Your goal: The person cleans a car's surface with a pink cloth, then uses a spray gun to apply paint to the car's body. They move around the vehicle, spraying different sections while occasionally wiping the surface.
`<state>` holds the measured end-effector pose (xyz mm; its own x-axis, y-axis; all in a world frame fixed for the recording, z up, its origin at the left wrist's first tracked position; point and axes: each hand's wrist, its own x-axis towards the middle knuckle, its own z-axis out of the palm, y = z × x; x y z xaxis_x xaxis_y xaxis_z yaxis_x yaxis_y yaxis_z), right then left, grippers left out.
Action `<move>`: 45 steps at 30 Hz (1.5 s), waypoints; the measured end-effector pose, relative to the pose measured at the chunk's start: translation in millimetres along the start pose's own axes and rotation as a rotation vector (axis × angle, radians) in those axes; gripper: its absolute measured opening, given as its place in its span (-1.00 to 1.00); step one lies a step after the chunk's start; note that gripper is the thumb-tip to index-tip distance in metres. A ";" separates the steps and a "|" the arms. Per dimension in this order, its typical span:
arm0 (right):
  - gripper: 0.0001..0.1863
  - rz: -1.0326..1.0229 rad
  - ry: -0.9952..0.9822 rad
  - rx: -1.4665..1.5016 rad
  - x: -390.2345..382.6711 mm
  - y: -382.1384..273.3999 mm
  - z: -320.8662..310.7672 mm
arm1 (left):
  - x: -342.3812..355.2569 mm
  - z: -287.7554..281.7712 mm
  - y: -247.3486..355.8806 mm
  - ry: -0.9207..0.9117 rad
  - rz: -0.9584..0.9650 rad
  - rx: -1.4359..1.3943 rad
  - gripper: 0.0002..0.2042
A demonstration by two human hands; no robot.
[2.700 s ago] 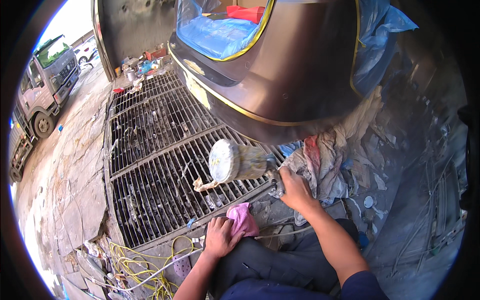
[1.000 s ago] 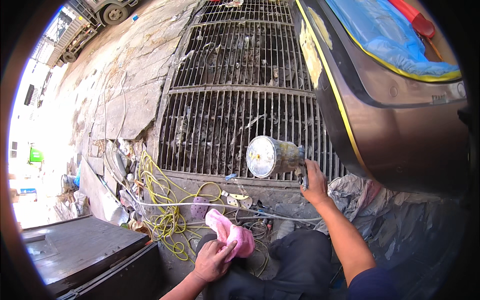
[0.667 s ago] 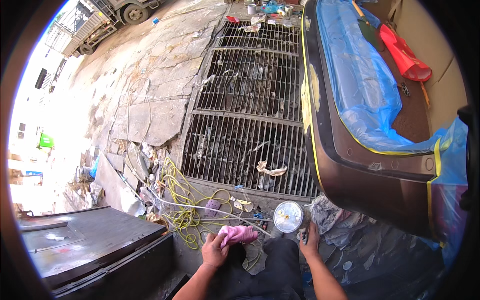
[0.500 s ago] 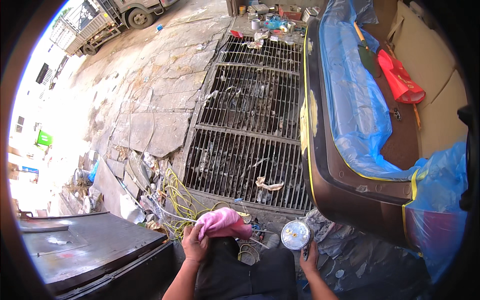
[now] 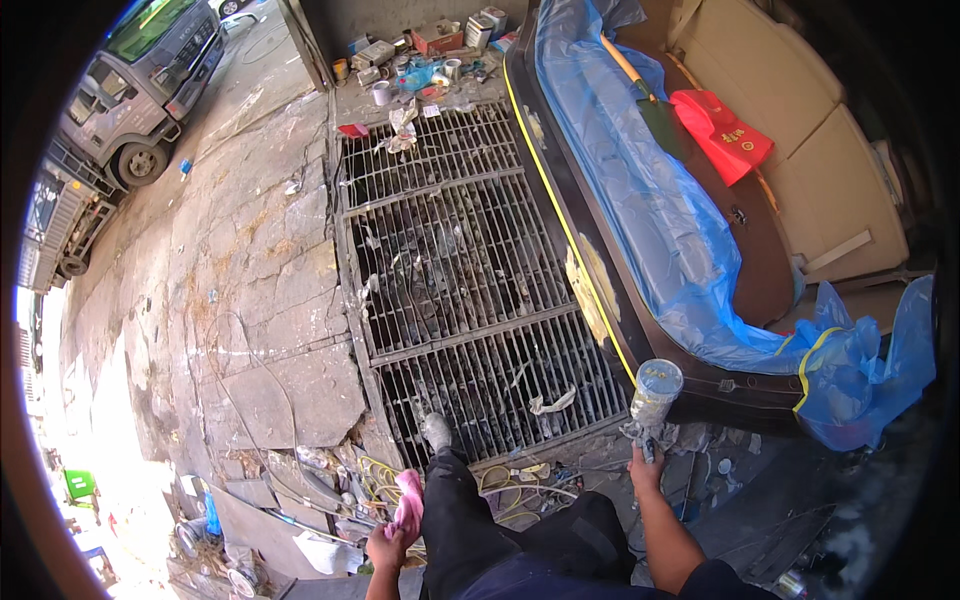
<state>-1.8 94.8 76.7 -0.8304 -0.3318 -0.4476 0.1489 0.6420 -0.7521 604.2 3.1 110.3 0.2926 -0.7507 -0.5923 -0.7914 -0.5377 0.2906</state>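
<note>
A pink cloth (image 5: 407, 508) hangs from my left hand (image 5: 384, 548), whose fingers are closed round its lower end. My right hand (image 5: 647, 470) grips the handle of a spray gun (image 5: 653, 400) with a pale cup on top. The gun is held upright just left of the near corner of a dark vehicle body (image 5: 700, 393). Yellow tape (image 5: 545, 183) runs along that body's edge, and a pale, rough patch (image 5: 597, 290) shows on its side. Blue plastic film (image 5: 655, 215) covers its inner rim.
A metal floor grate (image 5: 455, 255) lies ahead, with my left foot (image 5: 436, 432) on its near edge. Yellow hose (image 5: 500, 500) and scraps lie by my legs. Cans and boxes (image 5: 438, 38) stand beyond; a truck (image 5: 130, 120) is far left. A red bag (image 5: 722, 135) lies inside the vehicle.
My view has swung to the right and I have stepped onto the grate. The spray gun is now upright beside the vehicle's corner. The pink cloth hangs lower, still in my left hand.
</note>
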 end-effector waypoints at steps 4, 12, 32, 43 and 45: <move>-0.85 0.138 0.173 0.249 -0.5 -68.3 51.3 | 108.3 -106.1 35.2 -0.030 0.047 -0.167 -0.66; -0.76 0.226 0.384 0.527 45.7 -115.4 127.2 | 262.5 -217.2 136.3 -0.069 0.213 0.025 -0.55; -0.71 0.217 0.123 0.794 232.3 -334.7 359.3 | 374.2 -201.6 584.3 -0.493 0.537 0.819 -0.49; -0.71 0.135 0.221 0.972 206.2 -417.4 453.0 | 535.4 -195.9 675.5 -0.856 0.812 1.242 -0.56; -0.74 0.118 0.379 0.970 182.7 -402.8 455.7 | 555.8 -202.7 703.0 -0.834 0.869 1.318 -0.54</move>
<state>31.1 -539.4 77.5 -0.8717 0.0431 -0.4882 0.4670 -0.2293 -0.8540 319.2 -870.0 137.7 -0.3928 -0.0245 -0.9193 -0.5415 0.8141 0.2097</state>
